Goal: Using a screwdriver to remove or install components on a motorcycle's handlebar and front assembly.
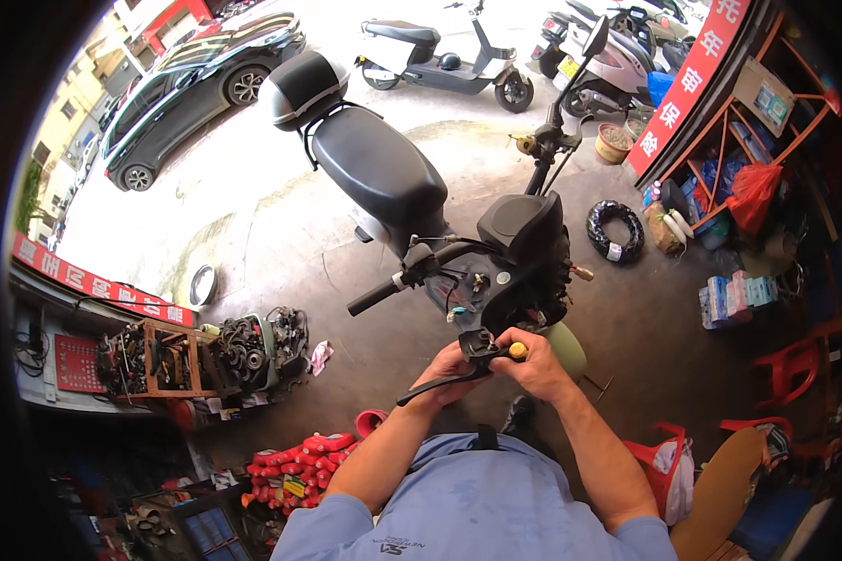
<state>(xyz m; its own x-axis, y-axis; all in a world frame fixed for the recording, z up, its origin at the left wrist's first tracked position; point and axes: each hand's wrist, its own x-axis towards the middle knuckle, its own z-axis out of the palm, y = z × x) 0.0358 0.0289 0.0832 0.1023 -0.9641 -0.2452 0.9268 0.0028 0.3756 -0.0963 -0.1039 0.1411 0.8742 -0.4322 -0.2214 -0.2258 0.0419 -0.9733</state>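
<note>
landmark, the silver-and-black scooter with a padded black seat: front end turned toward the blue-shirted person, a tangle of loose wiring on show there.
slim black brake lever: here it is, just off the scooter's near end, between the scooter and the person's body.
long axis of the lever: a clear slant, running from the blocky black housing at the scooter end down to the thin tip.
tip of the lever: pointing away from the scooter, out to the person's left.
left hand: curled under and around the housing, and the lever stretches out across the wrist; a firm hold, by the look of it.
right hand: thumb and fingers pinched narrow on a short, rounded yellow handle end.
way the yellow end faces: up out of the fist; the rest is hidden, so its long axis i cannot tell.
who is nearer: the left, in full contact with the lever; the right is at the housing's other side, touching or just beside, too tight to call.
pale green curved panel: low at the scooter's near end, partly behind the right hand.
black handlebar grip: juts from the scooter toward the person's left, well apart from the lever.
</note>
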